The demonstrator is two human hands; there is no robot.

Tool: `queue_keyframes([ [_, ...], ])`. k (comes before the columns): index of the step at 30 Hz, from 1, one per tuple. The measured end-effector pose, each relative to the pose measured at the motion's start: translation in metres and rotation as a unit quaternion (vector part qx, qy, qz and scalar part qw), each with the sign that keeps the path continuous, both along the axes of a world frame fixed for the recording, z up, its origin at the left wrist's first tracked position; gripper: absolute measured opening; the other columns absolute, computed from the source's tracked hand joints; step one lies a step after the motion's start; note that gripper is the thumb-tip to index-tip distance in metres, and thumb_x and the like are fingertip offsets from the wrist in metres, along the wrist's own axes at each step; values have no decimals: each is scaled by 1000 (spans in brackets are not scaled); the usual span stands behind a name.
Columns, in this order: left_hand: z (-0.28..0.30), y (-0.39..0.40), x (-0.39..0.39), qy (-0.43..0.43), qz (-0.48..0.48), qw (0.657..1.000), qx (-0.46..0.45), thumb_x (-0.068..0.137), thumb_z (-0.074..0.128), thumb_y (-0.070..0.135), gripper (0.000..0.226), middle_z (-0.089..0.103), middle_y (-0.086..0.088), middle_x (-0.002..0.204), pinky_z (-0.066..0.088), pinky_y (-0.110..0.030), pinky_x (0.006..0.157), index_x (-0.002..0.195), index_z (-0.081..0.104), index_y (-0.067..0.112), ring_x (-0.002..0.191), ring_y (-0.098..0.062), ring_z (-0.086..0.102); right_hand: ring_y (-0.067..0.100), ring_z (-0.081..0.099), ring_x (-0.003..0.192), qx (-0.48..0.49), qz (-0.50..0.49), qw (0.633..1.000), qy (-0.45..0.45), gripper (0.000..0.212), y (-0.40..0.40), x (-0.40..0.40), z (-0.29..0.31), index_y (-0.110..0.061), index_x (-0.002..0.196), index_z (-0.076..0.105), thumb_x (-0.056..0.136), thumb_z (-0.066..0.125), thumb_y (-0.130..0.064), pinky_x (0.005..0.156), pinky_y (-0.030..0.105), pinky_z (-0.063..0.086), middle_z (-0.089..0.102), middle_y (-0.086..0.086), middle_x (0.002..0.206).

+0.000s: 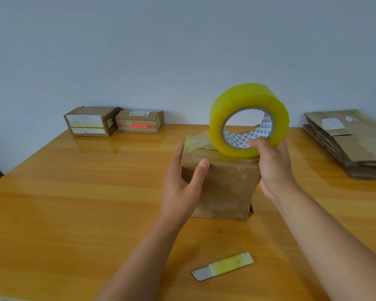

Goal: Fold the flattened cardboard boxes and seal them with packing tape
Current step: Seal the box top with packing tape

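A small brown cardboard box [221,185] stands folded on the wooden table [74,203], its top flaps closed. My right hand [274,164] grips a big roll of yellow packing tape [248,118], thumb through the core, and holds it upright on the box's top right edge. A loose strip of tape [197,140] runs from the roll across the top to the far left corner. My left hand [182,181] lies against the box's left side with straight fingers, thumb on the front face.
Two taped boxes [91,123] [139,121] stand by the wall at the back left. A stack of flattened cardboard boxes [352,140] lies at the right edge. A cardboard scrap with tape [223,266] lies near the front.
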State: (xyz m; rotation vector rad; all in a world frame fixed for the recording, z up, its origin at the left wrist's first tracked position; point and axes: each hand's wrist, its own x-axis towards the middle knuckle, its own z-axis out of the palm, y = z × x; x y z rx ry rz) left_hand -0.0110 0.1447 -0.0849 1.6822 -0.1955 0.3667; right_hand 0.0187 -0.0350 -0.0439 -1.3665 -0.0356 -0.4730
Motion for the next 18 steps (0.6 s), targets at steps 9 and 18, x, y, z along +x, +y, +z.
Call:
queue_keyframes([
  [9,3,16,26,-97,7,989,109,77,65,66,74,47,23,147,39,-26,112,141,52,31,134,12,38,26,67,109,-26,46,999,4,49,-12,5,0,-8,130,56,83,69,-12,93,43,55,69,13,118],
  [18,-1,15,30,-176,72,961,200,83,47,79,76,53,14,144,45,-27,103,134,60,24,129,10,43,33,68,104,-7,18,999,-33,29,-25,3,18,-8,110,62,84,61,5,95,56,53,69,18,99],
])
